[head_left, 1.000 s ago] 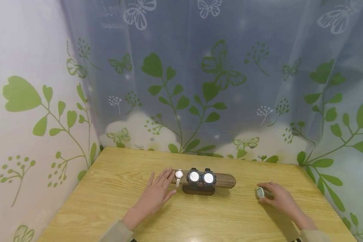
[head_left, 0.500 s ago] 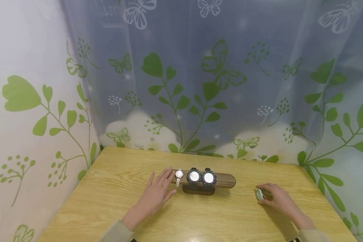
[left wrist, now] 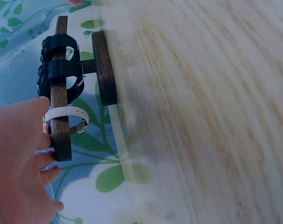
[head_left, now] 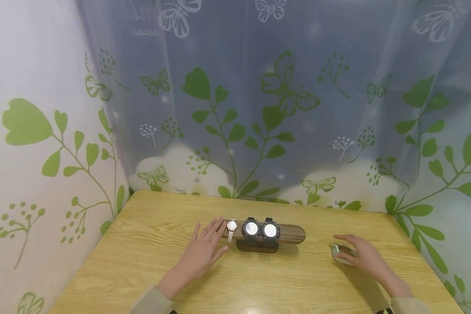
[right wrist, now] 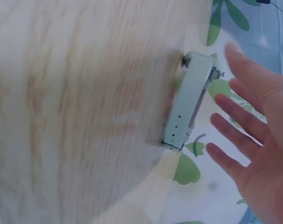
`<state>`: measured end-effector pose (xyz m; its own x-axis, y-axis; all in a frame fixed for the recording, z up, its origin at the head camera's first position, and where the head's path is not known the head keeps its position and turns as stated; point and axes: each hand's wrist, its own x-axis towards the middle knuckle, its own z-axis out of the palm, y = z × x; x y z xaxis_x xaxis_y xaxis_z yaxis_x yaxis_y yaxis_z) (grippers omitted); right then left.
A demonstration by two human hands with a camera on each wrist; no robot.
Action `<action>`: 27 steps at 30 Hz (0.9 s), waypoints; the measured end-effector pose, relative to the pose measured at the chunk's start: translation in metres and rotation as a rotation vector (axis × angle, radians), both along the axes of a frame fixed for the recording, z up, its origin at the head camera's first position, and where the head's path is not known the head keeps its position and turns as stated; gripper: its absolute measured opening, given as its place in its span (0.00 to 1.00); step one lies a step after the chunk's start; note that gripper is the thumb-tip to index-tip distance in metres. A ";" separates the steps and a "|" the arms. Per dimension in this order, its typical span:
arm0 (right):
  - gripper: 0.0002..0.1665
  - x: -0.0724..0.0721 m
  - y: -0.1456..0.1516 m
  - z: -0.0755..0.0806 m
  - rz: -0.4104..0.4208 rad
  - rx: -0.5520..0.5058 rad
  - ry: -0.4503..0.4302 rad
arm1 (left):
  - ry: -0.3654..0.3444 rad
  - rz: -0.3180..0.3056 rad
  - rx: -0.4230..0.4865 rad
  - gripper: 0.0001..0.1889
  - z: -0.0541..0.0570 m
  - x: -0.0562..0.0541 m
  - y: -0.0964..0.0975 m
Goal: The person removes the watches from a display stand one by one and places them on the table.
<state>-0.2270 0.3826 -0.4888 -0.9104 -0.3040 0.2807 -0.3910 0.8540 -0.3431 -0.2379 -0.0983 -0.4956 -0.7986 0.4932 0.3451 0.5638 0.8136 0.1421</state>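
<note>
My left hand (head_left: 200, 251) lies with fairly straight fingers against the left end of a wooden watch stand (head_left: 292, 234). Its thumb is close to the white strap of a small wristwatch (head_left: 231, 226) hung on the bar. Two black wristwatches, a left one (head_left: 251, 228) and a right one (head_left: 270, 230), sit beside it with bright dials. On the right, a pale green wristwatch (right wrist: 188, 102) rests on the table on its side, strap in a loop. My right hand (right wrist: 265, 126) is spread beside that watch, fingers apart from it in the right wrist view.
The wood-grain table (head_left: 157, 218) reaches back to a curtain (head_left: 235, 109) printed with leaves and butterflies. More of the same fabric hangs along the left and right sides. The stand's base (head_left: 257, 246) sits under the bar.
The right hand has let go of the pale green watch, its fingers now spread wider. That watch has gone down onto the table. The left hand and the stand have stayed put.
</note>
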 end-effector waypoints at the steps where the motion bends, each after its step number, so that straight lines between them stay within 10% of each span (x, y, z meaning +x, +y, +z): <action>1: 0.31 0.000 -0.001 0.001 -0.009 -0.007 0.005 | -0.001 0.002 0.001 0.35 0.000 0.000 0.000; 27: 0.47 -0.016 -0.087 0.021 0.154 -0.137 0.442 | -0.011 0.009 -0.004 0.36 0.000 0.000 0.001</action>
